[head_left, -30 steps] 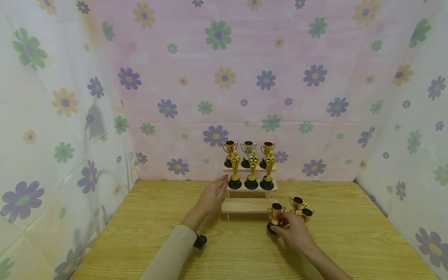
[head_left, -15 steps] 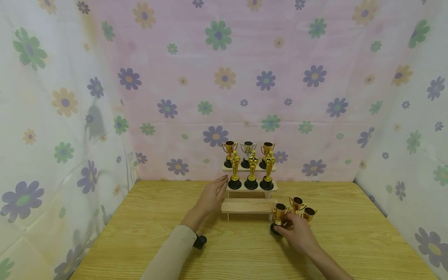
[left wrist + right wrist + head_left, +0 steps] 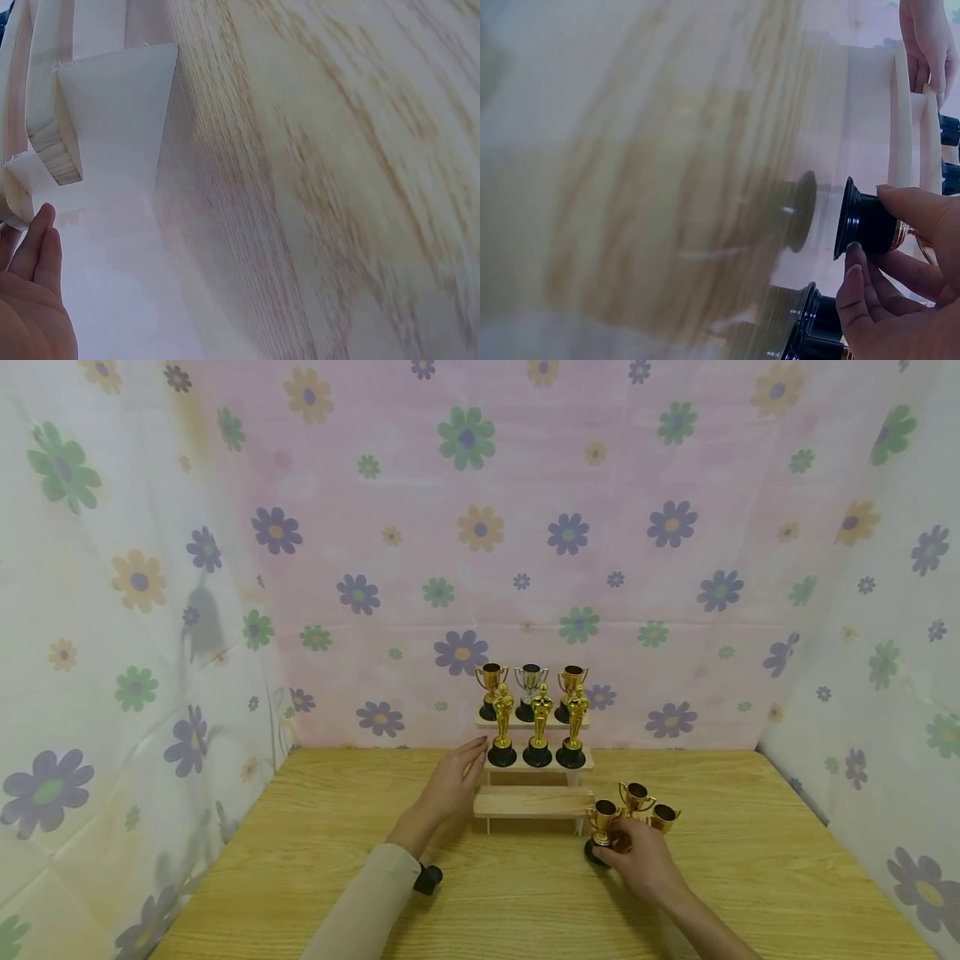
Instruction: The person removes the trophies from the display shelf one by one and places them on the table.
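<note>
My right hand (image 3: 645, 858) pinches a small gold trophy cup (image 3: 603, 817) between thumb and fingers, in front of the right end of a three-step wooden stand (image 3: 525, 802). In the right wrist view, the cup's black base (image 3: 866, 219) hangs a little above the tabletop, apart from its reflection. My left hand (image 3: 452, 781) has its fingers straight, with the fingertips at the left end of the middle step. The left wrist view shows those fingers (image 3: 46, 247) by the step's edge. Two more gold trophy cups (image 3: 636, 797) stand just behind my right hand, partly hidden by it.
Three gold figurine trophies (image 3: 540, 727) line the middle step. On the top step stand two gold-coloured cups (image 3: 492, 678) and a silver cup (image 3: 532, 675) between them. The lowest step bears nothing. Flowered cloth (image 3: 480, 593) surrounds the wooden table (image 3: 337, 827).
My right hand has shifted slightly right and toward me with the trophy cup, away from the lowest step. The rightmost cup behind it has shifted slightly right. My left hand has stayed put.
</note>
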Demonstrator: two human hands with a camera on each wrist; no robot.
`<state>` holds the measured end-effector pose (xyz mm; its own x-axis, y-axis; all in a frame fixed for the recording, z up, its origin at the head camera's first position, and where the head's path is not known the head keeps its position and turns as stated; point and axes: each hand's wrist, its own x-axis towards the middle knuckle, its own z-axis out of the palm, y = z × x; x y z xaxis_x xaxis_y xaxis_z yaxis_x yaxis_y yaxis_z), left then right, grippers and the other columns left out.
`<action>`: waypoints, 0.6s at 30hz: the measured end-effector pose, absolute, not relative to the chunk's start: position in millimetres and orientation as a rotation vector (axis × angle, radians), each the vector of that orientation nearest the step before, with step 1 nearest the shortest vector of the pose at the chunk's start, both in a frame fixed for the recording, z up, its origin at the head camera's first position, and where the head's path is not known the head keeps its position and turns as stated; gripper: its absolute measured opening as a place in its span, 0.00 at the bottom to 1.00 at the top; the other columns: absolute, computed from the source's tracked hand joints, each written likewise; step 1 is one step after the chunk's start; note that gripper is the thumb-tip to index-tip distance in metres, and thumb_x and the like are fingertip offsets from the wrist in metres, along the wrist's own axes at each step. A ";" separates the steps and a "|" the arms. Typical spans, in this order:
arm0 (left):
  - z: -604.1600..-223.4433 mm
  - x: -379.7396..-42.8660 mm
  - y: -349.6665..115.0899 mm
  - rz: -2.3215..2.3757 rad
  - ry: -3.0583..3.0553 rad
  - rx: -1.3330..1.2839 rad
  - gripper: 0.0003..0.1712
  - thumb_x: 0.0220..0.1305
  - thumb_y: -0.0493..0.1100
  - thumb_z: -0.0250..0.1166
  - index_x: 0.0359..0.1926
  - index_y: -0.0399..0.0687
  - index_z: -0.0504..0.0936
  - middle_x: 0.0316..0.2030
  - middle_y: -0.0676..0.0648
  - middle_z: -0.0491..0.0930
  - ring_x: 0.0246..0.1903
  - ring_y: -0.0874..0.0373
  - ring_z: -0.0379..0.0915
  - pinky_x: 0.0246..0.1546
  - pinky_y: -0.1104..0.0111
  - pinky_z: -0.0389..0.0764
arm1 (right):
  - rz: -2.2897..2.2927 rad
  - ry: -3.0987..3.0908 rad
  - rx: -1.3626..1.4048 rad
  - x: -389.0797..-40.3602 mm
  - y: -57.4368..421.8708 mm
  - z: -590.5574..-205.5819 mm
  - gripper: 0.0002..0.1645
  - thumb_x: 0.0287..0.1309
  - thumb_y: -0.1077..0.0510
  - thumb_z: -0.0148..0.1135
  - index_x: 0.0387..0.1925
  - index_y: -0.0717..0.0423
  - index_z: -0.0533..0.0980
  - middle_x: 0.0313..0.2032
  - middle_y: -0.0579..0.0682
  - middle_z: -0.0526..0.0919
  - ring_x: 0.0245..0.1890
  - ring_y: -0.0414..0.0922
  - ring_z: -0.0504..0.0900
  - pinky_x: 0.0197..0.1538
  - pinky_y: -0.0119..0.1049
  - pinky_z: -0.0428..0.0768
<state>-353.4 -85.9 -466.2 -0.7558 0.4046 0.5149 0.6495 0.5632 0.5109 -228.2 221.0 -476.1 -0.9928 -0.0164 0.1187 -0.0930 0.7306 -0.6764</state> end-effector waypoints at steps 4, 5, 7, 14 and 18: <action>-466.7 -354.0 -86.4 -1.015 -2.454 -0.867 0.23 0.74 0.44 0.46 0.62 0.37 0.70 0.63 0.39 0.67 0.63 0.50 0.62 0.62 0.59 0.66 | 1.121 -2.823 0.081 -227.9 222.9 -476.4 0.13 0.46 0.55 0.73 0.33 0.54 0.79 0.30 0.44 0.80 0.29 0.38 0.77 0.33 0.33 0.77; -466.7 -354.0 -86.4 -1.017 -2.457 -0.865 0.23 0.74 0.44 0.46 0.63 0.37 0.70 0.63 0.39 0.67 0.63 0.51 0.62 0.62 0.60 0.66 | 1.122 -2.822 0.078 -227.7 223.4 -476.2 0.13 0.46 0.55 0.73 0.33 0.54 0.79 0.30 0.44 0.80 0.29 0.38 0.77 0.33 0.33 0.77; -466.6 -354.2 -86.2 -1.023 -2.461 -0.861 0.23 0.74 0.44 0.46 0.63 0.37 0.70 0.63 0.41 0.67 0.63 0.51 0.62 0.62 0.60 0.65 | 1.123 -2.825 0.072 -227.4 224.5 -475.8 0.13 0.46 0.55 0.73 0.34 0.55 0.79 0.30 0.45 0.80 0.29 0.38 0.77 0.32 0.33 0.78; -466.6 -354.8 -85.8 -1.033 -2.446 -0.888 0.23 0.74 0.43 0.46 0.62 0.32 0.70 0.63 0.37 0.67 0.63 0.47 0.62 0.61 0.57 0.66 | 1.130 -2.830 0.050 -227.8 228.6 -475.5 0.13 0.47 0.55 0.72 0.34 0.56 0.79 0.31 0.46 0.80 0.29 0.38 0.77 0.31 0.33 0.77; -466.7 -354.6 -86.1 -1.038 -2.455 -0.889 0.24 0.74 0.44 0.46 0.62 0.32 0.69 0.63 0.37 0.67 0.63 0.48 0.62 0.61 0.57 0.66 | 1.150 -2.827 0.039 -227.4 230.0 -475.4 0.12 0.47 0.56 0.72 0.34 0.56 0.79 0.29 0.45 0.80 0.28 0.39 0.76 0.30 0.33 0.76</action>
